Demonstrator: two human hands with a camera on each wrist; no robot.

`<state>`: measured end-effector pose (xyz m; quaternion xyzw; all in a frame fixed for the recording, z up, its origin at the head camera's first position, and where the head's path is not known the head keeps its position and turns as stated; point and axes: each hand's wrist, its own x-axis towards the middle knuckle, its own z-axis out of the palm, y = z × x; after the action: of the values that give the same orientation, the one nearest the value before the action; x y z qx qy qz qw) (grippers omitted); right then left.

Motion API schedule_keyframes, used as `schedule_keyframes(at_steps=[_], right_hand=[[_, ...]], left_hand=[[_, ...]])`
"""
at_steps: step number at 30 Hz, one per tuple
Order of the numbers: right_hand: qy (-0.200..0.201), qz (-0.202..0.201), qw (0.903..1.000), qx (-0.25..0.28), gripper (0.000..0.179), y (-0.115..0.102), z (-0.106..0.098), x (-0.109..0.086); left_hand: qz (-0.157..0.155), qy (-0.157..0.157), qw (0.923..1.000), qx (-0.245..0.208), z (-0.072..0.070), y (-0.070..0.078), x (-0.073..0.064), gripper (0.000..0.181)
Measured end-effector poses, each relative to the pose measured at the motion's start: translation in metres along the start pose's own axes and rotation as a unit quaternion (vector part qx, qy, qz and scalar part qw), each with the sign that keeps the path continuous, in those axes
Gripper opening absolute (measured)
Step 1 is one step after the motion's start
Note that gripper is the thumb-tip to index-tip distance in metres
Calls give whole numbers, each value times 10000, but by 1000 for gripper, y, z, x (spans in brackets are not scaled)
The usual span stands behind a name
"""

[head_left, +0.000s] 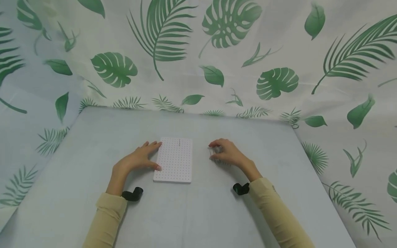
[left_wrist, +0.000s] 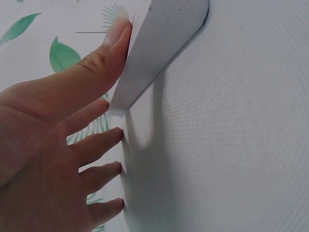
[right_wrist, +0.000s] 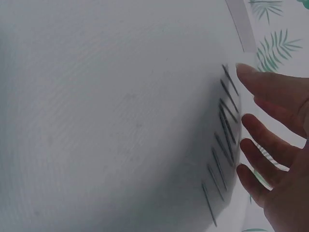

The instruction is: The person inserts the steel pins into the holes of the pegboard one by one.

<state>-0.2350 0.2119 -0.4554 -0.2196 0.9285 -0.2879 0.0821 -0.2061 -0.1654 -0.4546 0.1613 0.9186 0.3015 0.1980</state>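
Note:
A white board (head_left: 173,160) with rows of small holes lies flat on the table. One thin dark pin (head_left: 179,142) stands up from it near its far edge. My left hand (head_left: 139,159) is spread at the board's left side; in the left wrist view its thumb touches the board's edge (left_wrist: 159,43), and the index fingertip meets the corner. To the right of the board, my right hand (head_left: 227,151) hovers low over a row of several thin metal pins (right_wrist: 227,123), thumb and fingers apart. Nothing shows between its fingers. Part of the row is hidden under this hand in the head view.
The table (head_left: 186,220) has a pale, finely textured cover. A white curtain (head_left: 186,79) with green leaves hangs behind and at both sides. Black wrist mounts (head_left: 133,194) sit at the cuffs of the yellow sleeves (head_left: 276,213).

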Motion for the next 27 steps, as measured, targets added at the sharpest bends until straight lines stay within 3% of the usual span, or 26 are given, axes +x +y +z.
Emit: schedule_keyframes(at_steps=[12,27], right_hand=[[-110,164,9996,-216,53,7,2,-1],[-193,155,9995,-220,51,9,4,-2]], left_hand=[[-45,-3,10000,-54,-1,0,1,100],[-22,-31,9999,-105,0,-3,2,101]])
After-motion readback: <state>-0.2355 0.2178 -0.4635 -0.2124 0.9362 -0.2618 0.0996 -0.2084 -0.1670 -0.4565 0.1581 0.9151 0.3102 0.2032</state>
